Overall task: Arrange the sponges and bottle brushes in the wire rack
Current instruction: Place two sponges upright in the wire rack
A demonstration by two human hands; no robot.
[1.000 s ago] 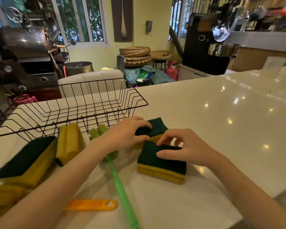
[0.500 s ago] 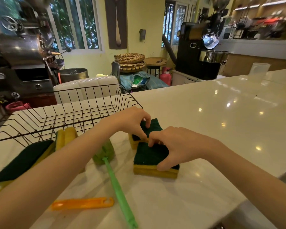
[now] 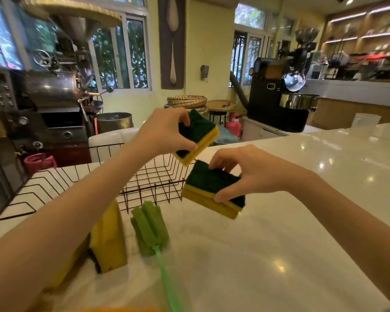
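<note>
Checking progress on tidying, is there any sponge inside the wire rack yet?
No, the wire rack shows only bare wires, while the left hand and right hand each hold a sponge above the counter.

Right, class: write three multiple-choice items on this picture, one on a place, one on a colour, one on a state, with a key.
1. Where does the green foam bottle brush lie?
A. in the black wire rack
B. on the white counter, in front of the rack
C. in a hand

2. What colour is the scouring face of the sponge in the right hand?
A. dark green
B. red
C. white

3. What is the state of the left hand?
A. open and empty
B. flat on the counter
C. closed on a yellow and green sponge

Key: 1 B, the brush rests on the white counter, outside the black wire rack. 2 A, the right-hand sponge has a dark green top over yellow foam. 3 C, its fingers pinch the left-hand sponge in the air.
</note>
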